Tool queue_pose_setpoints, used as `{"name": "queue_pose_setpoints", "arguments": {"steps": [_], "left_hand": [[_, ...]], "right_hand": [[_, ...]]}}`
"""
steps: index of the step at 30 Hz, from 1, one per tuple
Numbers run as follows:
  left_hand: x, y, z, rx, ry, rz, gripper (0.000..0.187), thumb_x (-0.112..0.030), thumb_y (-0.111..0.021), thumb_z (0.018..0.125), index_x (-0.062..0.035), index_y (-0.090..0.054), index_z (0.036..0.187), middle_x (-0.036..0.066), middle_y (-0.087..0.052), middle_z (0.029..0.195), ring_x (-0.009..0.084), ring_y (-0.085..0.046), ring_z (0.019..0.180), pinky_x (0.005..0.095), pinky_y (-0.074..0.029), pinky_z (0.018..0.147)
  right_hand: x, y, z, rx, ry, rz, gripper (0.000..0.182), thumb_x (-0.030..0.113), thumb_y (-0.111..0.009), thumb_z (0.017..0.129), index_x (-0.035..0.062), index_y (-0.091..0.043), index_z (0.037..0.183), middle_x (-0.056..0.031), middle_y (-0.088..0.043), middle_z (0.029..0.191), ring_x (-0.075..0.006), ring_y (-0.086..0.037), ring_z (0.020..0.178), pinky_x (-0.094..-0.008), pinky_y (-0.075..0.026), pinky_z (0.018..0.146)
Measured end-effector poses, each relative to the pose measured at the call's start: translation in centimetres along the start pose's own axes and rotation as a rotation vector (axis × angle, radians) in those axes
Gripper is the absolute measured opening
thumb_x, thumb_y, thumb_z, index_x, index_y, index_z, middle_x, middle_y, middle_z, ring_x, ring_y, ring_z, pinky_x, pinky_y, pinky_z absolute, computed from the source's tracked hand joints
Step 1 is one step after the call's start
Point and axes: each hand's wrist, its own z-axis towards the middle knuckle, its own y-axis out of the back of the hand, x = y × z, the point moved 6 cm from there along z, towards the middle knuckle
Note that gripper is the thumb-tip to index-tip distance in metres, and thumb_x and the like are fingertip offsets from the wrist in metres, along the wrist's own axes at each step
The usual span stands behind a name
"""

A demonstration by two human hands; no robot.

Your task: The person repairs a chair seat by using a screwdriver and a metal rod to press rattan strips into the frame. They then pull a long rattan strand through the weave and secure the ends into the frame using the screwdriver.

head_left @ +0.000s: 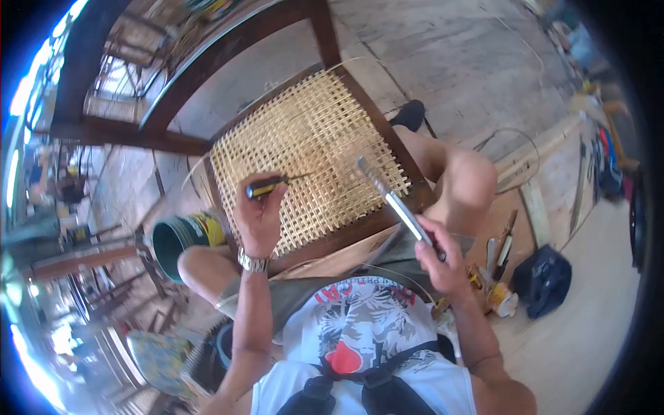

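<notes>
The woven cane seat (pixel 309 155) is pale yellow with an open lattice pattern, inside a dark brown frame (pixel 387 135). Left of the seat, the bucket (pixel 181 238) is green with a yellow label. Below the seat, the shirt (pixel 366 339) is white with a red print.

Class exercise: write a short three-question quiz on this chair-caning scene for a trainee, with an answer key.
1. True or false: the left hand holds a tool with a black and yellow handle over the woven cane seat.
2. What does the right hand grip?
3. Which lies beside the left knee: A) a green bucket, B) a red stool, C) a ladder?

Key: 1 true. 2 a long flat metal tool, pointed at the seat. 3 A.
</notes>
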Motion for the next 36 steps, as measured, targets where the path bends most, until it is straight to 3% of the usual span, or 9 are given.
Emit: {"name": "queue_pose_setpoints", "arguments": {"steps": [9, 13, 16, 18, 23, 25, 27, 32, 36], "left_hand": [[-1.6, -1.9, 1.6, -0.019, -0.091, 0.012, 0.028, -0.003, -0.077, 0.094, -0.0011, -0.063, 0.118, 0.01, -0.077, 0.106, 0.0148, -0.074, 0.099, 0.029, -0.061, 0.086], [-1.6, -3.4, 2.7, 0.028, -0.116, 0.015, 0.03, -0.006, -0.078, 0.094, -0.004, -0.063, 0.119, 0.01, -0.077, 0.103, 0.0164, -0.075, 0.099, 0.0294, -0.061, 0.087], [-1.2, -4.3, 3.3, 0.013, -0.162, 0.124, 0.031, -0.011, -0.08, 0.092, -0.0066, -0.063, 0.118, 0.01, -0.078, 0.1, 0.0187, -0.076, 0.093, 0.0316, -0.06, 0.077], [-1.4, -4.7, 3.7, 0.033, -0.225, 0.234, 0.032, -0.015, -0.081, 0.091, -0.0081, -0.062, 0.116, 0.01, -0.078, 0.097, 0.0229, -0.076, 0.086, 0.0353, -0.057, 0.068], [-1.0, -5.3, 3.7, 0.085, -0.259, 0.282, 0.031, -0.016, -0.079, 0.093, -0.0076, -0.061, 0.117, 0.011, -0.077, 0.097, 0.0263, -0.076, 0.082, 0.036, -0.057, 0.068], [-1.4, -5.3, 3.6, 0.101, -0.252, 0.266, 0.031, -0.016, -0.079, 0.093, -0.0072, -0.061, 0.117, 0.011, -0.077, 0.098, 0.0266, -0.076, 0.083, 0.0366, -0.057, 0.069], [-1.8, -5.0, 3.0, 0.124, -0.166, 0.315, 0.028, -0.009, -0.078, 0.092, -0.0067, -0.064, 0.116, 0.009, -0.078, 0.1, 0.0189, -0.077, 0.092, 0.0315, -0.059, 0.077], [-2.6, -4.4, 1.6, 0.037, -0.241, 0.195, 0.029, -0.009, -0.079, 0.091, -0.0071, -0.063, 0.116, 0.01, -0.077, 0.101, 0.0234, -0.077, 0.092, 0.0343, -0.059, 0.075], [-1.9, -5.5, 1.7, 0.086, -0.278, 0.238, 0.029, -0.012, -0.079, 0.091, -0.0069, -0.063, 0.116, 0.012, -0.075, 0.099, 0.0279, -0.076, 0.087, 0.0369, -0.058, 0.07]], "right_hand": [[-1.2, -6.2, -1.4, 0.262, 0.013, -0.07, 0.044, 0.006, -0.064, 0.1, 0.0026, -0.055, 0.143, 0.0018, -0.059, 0.098, -0.0054, -0.053, 0.078, -0.0224, -0.046, 0.07], [-0.9, -4.9, -0.8, 0.163, 0.011, -0.07, 0.043, 0.006, -0.062, 0.101, 0.0026, -0.056, 0.143, 0.0016, -0.06, 0.094, -0.0051, -0.054, 0.076, -0.0222, -0.046, 0.068], [-0.9, -1.6, 0.8, -0.08, 0.046, 0.032, 0.042, 0.005, -0.059, 0.102, 0.0049, -0.055, 0.145, 0.0033, -0.058, 0.086, -0.0025, -0.048, 0.065, -0.0185, -0.039, 0.057], [-0.4, -0.2, 1.8, -0.137, 0.087, 0.079, 0.043, 0.006, -0.057, 0.104, 0.0053, -0.052, 0.146, 0.0039, -0.055, 0.084, -0.0019, -0.044, 0.063, -0.0182, -0.035, 0.054], [2.2, -1.6, 4.4, -0.178, 0.184, 0.037, 0.04, 0.011, -0.056, 0.106, 0.0053, -0.052, 0.145, 0.0039, -0.053, 0.084, -0.0012, -0.041, 0.063, -0.0179, -0.032, 0.052], [1.7, -3.4, 5.6, -0.084, 0.235, -0.124, 0.042, 0.01, -0.06, 0.104, 0.0042, -0.052, 0.145, 0.0005, -0.059, 0.094, -0.0051, -0.051, 0.077, -0.0215, -0.044, 0.066], [2.4, -5.2, 5.4, 0.094, 0.275, -0.318, 0.044, 0.01, -0.062, 0.103, 0.0034, -0.051, 0.146, 0.0, -0.06, 0.1, -0.0069, -0.052, 0.082, -0.0236, -0.046, 0.072], [1.7, -4.3, 3.1, -0.014, 0.116, 0.032, 0.042, 0.006, -0.054, 0.107, -0.0005, -0.047, 0.149, -0.0045, -0.062, 0.115, -0.0091, -0.057, 0.095, -0.0234, -0.048, 0.08], [1.1, -4.9, 2.7, -0.085, 0.216, -0.059, 0.043, 0.006, -0.055, 0.107, -0.0005, -0.047, 0.149, -0.006, -0.06, 0.122, -0.0096, -0.056, 0.104, -0.0233, -0.047, 0.087]]}}
